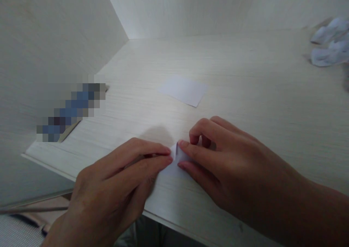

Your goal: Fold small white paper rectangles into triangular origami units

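A small piece of white paper [171,170] lies on the pale desk close to its front edge, with one part folded up. My left hand [117,181] has its fingers pressed together on the paper's left side. From the right, my right hand [229,160] grips the folded part between thumb and index finger, its other fingers curled. Much of the paper is hidden under both hands. Beyond them a second flat white sheet of paper [184,90] rests on the desk, touched by neither hand.
Crumpled white paper [331,45] sits at the back right. A blurred-out bluish flat object [72,110] leans by the left wall [54,32]. The desk [261,80] meets a back wall, and its front edge runs below my hands.
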`<state>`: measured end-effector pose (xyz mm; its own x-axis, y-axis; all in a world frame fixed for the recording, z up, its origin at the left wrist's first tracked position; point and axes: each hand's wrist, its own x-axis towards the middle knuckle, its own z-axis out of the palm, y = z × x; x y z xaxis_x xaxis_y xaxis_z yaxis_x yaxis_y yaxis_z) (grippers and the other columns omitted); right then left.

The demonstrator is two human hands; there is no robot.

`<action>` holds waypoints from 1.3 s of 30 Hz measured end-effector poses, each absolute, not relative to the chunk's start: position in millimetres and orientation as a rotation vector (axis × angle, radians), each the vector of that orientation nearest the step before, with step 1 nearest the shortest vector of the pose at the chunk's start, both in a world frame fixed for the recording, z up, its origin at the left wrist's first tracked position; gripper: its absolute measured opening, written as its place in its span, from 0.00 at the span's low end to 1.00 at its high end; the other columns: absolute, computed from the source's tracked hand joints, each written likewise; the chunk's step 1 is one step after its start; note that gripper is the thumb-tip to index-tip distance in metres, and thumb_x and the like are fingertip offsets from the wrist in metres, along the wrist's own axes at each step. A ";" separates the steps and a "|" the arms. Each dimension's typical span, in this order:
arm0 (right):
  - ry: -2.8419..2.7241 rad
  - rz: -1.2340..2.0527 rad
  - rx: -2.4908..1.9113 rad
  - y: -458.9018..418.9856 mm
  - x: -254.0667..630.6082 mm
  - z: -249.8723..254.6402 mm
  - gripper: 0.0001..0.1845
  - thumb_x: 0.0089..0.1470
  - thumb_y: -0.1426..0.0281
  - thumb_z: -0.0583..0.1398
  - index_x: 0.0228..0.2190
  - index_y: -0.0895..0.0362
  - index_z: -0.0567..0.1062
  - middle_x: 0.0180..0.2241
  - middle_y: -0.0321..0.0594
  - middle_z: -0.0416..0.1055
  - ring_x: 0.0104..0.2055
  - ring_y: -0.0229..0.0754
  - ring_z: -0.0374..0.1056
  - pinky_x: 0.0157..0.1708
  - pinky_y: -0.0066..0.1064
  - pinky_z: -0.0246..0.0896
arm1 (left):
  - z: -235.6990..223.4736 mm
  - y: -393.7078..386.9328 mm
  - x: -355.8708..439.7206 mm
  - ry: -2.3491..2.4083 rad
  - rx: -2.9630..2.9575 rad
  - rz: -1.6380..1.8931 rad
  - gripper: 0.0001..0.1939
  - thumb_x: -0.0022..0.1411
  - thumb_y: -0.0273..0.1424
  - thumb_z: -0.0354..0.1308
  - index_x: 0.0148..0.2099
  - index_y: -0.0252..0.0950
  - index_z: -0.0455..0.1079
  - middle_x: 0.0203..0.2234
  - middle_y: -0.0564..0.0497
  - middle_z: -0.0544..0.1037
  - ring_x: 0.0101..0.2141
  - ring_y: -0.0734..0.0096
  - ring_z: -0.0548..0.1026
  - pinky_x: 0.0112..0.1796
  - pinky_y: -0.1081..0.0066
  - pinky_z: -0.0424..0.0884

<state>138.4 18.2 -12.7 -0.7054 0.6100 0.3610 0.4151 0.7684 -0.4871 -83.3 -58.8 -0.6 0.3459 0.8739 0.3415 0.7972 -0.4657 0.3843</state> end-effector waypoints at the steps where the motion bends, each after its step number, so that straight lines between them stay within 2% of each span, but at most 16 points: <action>1: -2.446 0.507 -0.767 18.1 138.3 -12.7 0.09 0.64 0.69 0.61 0.33 0.53 0.81 0.33 0.44 0.75 0.33 0.46 0.68 0.33 0.38 0.67 | -1.2 -58.5 -84.1 1.528 2.459 0.752 0.18 0.68 0.22 0.57 0.53 0.48 0.78 0.48 0.51 0.83 0.44 0.65 0.83 0.44 0.70 0.83; 7: -2.498 0.438 -0.755 17.3 138.0 -11.3 0.09 0.64 0.69 0.61 0.35 0.57 0.82 0.34 0.45 0.75 0.33 0.46 0.67 0.32 0.38 0.66 | -1.8 -54.7 -91.4 1.411 2.496 0.707 0.20 0.67 0.20 0.57 0.55 0.46 0.76 0.51 0.51 0.82 0.49 0.64 0.81 0.49 0.68 0.82; 11: -2.493 0.462 -0.769 17.1 137.9 -12.1 0.07 0.65 0.70 0.61 0.38 0.54 0.81 0.34 0.44 0.75 0.34 0.45 0.67 0.33 0.36 0.65 | -3.0 -55.3 -93.0 1.403 2.517 0.690 0.20 0.68 0.21 0.56 0.57 0.46 0.76 0.51 0.51 0.82 0.49 0.65 0.81 0.50 0.68 0.81; 23: -2.435 0.582 -0.783 19.0 141.8 -16.3 0.07 0.66 0.66 0.60 0.39 0.52 0.80 0.33 0.42 0.74 0.32 0.44 0.69 0.30 0.34 0.64 | -3.4 -54.6 -86.6 1.462 2.531 0.664 0.18 0.70 0.24 0.57 0.57 0.46 0.76 0.48 0.50 0.82 0.44 0.66 0.81 0.44 0.69 0.82; 32: -2.394 0.643 -0.732 20.3 144.4 -18.1 0.07 0.62 0.63 0.66 0.32 0.52 0.80 0.35 0.43 0.76 0.34 0.45 0.70 0.34 0.37 0.68 | -2.0 -57.4 -88.9 1.494 2.568 0.613 0.17 0.69 0.25 0.60 0.57 0.43 0.76 0.49 0.49 0.81 0.45 0.68 0.80 0.44 0.73 0.81; 36: -2.398 0.566 -0.697 20.3 140.6 -16.6 0.05 0.60 0.64 0.67 0.36 0.52 0.81 0.37 0.44 0.77 0.39 0.50 0.72 0.40 0.43 0.72 | -1.2 -56.8 -90.1 1.468 2.606 0.588 0.16 0.69 0.25 0.59 0.57 0.41 0.75 0.50 0.48 0.80 0.46 0.69 0.79 0.44 0.73 0.80; 39: -2.396 0.501 -0.663 20.4 138.7 -15.8 0.13 0.55 0.66 0.72 0.42 0.53 0.81 0.42 0.46 0.78 0.44 0.55 0.73 0.45 0.49 0.74 | -0.6 -56.6 -90.9 1.450 2.603 0.592 0.15 0.70 0.25 0.59 0.56 0.40 0.76 0.50 0.48 0.79 0.46 0.69 0.79 0.45 0.73 0.80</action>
<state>138.7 20.4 -15.8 -0.6978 0.5624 0.4436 0.3375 0.8044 -0.4889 -90.9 -56.6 -0.6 0.4700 0.8359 0.2834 0.7955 -0.5403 0.2744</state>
